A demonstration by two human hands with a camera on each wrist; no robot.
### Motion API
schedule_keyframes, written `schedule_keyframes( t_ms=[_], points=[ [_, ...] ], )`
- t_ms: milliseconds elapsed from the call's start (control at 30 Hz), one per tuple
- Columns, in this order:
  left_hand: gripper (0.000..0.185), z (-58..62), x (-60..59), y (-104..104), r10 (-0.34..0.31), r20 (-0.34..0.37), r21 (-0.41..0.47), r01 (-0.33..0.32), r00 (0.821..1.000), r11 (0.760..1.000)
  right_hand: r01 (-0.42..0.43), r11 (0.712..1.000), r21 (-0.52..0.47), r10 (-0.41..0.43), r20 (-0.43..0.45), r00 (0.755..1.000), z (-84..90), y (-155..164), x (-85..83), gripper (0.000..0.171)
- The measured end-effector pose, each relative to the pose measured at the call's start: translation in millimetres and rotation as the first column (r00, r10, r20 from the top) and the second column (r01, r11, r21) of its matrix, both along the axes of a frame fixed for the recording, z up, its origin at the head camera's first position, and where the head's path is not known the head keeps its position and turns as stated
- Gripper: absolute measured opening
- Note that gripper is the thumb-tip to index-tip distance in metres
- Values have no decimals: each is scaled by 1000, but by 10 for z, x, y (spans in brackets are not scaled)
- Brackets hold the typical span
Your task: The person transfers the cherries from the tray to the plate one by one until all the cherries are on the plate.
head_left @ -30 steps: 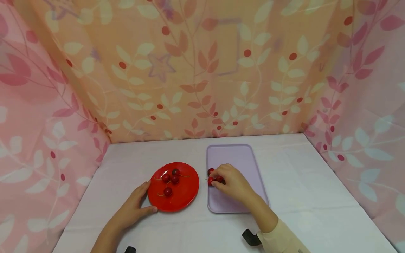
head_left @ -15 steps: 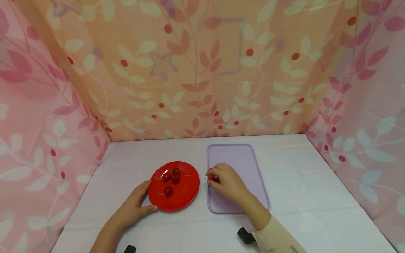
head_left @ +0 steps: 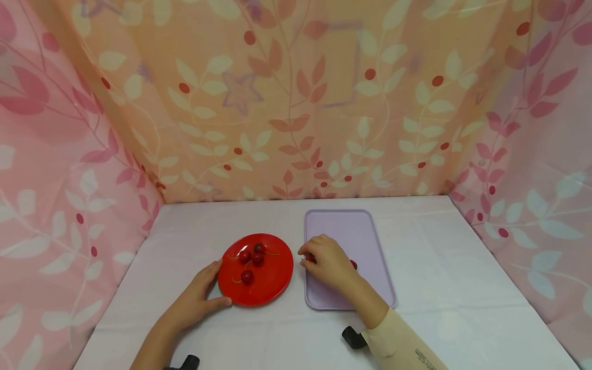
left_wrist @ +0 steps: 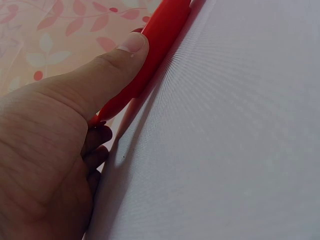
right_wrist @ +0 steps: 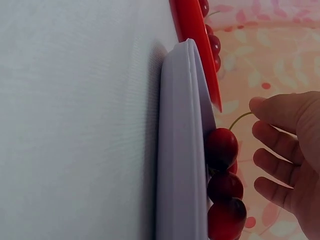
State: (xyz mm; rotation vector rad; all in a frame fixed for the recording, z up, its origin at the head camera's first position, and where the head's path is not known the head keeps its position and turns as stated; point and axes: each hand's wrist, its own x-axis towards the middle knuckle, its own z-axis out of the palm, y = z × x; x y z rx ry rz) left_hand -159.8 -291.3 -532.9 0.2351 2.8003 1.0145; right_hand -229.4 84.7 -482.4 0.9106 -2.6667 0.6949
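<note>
Left hand (head_left: 201, 293): in the lower left of the frame, with thumb and fingers spread wide against the red plate (head_left: 273, 285), touching its edge rather than grasping it; a light, even press should be enough to stop sliding
Near cherry (right_wrist: 222, 147): lower middle of the frame, at the left side of the lilac tray (head_left: 347, 228); I cannot tell if its weight is lifted
Stem (right_wrist: 240, 119): it curves up to the fingertips, so it seems the best handle; a slow, straight pull would be kinder than a jerk
Right hand (head_left: 327, 261): lower middle, fingers bent, a small gap showing between thumb and forefinger in the head view; the stem's end meets the tip, but I cannot tell if it is pinched
Plate surface: round, smooth and glossy, so the four cherries (head_left: 247, 277) on it may roll easily
Cherry skin: dark red, shiny, nearly round, with thin, bending stems
Tray shape: a rectangle with rounded corners and a low raised rim, its face rather matt
Tray cherries (right_wrist: 226, 220): crowded against each other, partly hidden by the right hand
Cloth (head_left: 259, 339): pale, finely woven, with soft creases across the bottom of the frame
</note>
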Motion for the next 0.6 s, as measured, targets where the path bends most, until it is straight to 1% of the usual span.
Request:
schedule_keyframes(
  t_ms=[133, 300, 433, 600],
  points=[
    [114, -6, -4, -2, 1, 8, 7, -1, 1000, 1000, 12, 1000, 15, -12, 9, 1000, -1, -15, 3, 14],
    [114, -25, -10, -10, -3, -2, 7, 3, 1000, 1000, 22, 999, 32, -22, 9, 1000, -30, -26, -8, 11],
    [114, -28, -13, -13, -4, -7, 7, 4, 1000, 1000, 25, 999, 33, -26, 9, 1000, -57, -26, -18, 9],
    [113, -22, -8, -14, -6, -5, 10, 6, 1000, 1000, 32, 999, 13, -32, -5, 999, -87, -11, -20, 10]
  ],
)
